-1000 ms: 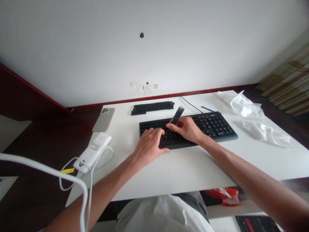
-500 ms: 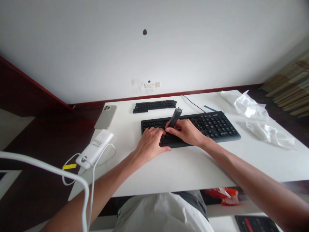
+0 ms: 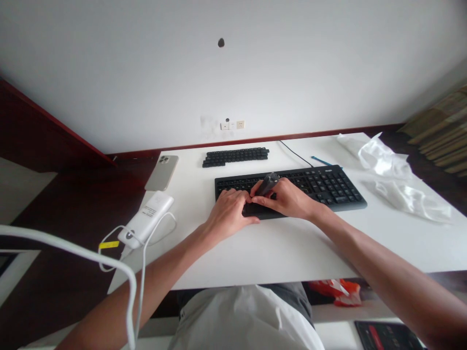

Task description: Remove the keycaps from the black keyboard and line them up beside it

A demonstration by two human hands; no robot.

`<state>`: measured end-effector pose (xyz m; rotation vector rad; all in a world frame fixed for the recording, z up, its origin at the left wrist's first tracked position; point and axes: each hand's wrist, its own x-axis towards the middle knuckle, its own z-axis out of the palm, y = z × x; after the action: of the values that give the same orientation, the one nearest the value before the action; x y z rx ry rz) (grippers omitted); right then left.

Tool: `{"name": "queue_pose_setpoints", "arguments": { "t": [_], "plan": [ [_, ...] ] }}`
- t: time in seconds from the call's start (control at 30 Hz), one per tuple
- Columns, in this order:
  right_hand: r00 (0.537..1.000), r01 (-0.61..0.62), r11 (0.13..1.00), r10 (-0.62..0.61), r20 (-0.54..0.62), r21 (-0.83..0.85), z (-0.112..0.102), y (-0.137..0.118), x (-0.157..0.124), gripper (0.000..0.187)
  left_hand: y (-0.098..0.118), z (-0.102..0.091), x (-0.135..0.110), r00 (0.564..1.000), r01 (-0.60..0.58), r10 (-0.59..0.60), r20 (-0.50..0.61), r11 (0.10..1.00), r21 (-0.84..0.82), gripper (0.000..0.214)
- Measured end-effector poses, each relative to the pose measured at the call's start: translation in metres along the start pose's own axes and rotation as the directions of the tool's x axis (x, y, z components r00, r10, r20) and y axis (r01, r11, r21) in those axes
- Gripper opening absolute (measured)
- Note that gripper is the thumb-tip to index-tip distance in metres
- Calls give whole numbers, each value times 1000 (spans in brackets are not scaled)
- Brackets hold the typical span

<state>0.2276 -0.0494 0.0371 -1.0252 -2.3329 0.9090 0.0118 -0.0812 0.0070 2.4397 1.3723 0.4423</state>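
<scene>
A black full-size keyboard lies on the white table under both hands. My right hand is closed around a thick, dark stick-shaped tool, whose top end leans away from me to the right. The tool's lower end is hidden by my fingers at the keys, so its kind cannot be made out. My left hand rests on the left half of the keyboard, thumb spread toward the front edge. Its fingertips are bent over the keys and touch the right hand. Behind the keyboard, loose black keycaps stand grouped in rows.
A phone and a white power bank with a white cable are on the left. Crumpled clear plastic is at the right, near a thin blue strip. The keyboard's cord runs backward.
The tool has tipped from nearly upright to lower, leaning away from me. Both hands stay at the same part of the keyboard. The whole view has shifted slightly.
</scene>
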Motion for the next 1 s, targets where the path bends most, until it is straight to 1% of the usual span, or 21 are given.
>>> {"name": "queue_pose_setpoints", "arguments": {
  "t": [0.17, 0.33, 0.47, 0.53, 0.63, 0.77, 0.87, 1.0],
  "plan": [
    [1000, -1, 998, -1, -28, -62, 3, 1, 0, 35, -1, -2, 0, 1000, -23, 23, -21, 1000, 0, 43],
    [997, 10, 985, -22, -70, -173, 13, -3, -2, 37, -5, -1, 3, 997, -37, 35, -64, 999, -28, 19],
    [996, 34, 978, -50, -76, -208, 14, -7, -1, 39, -6, 3, 6, 994, -21, 14, -108, 998, -59, 12],
    [997, 40, 980, -51, -52, -197, 11, -6, -1, 37, -7, 5, 7, 992, -15, 6, -126, 997, -72, 14],
    [998, 67, 987, -68, -1, -147, 4, -2, -1, 29, -9, 8, 8, 988, -3, -10, -151, 996, -86, 25],
    [997, 77, 995, -76, 22, -68, -3, 1, -1, 25, -9, 9, 8, 986, 7, -24, -164, 994, -107, 32],
    [997, 71, 996, -70, 28, -49, -5, 3, 0, 28, -9, 8, 9, 986, 5, -24, -163, 993, -116, 30],
    [997, 72, 997, -72, 40, 6, -7, 7, 1, 31, -8, 6, 9, 989, 5, -25, -143, 990, -142, 17]
  ]
}}
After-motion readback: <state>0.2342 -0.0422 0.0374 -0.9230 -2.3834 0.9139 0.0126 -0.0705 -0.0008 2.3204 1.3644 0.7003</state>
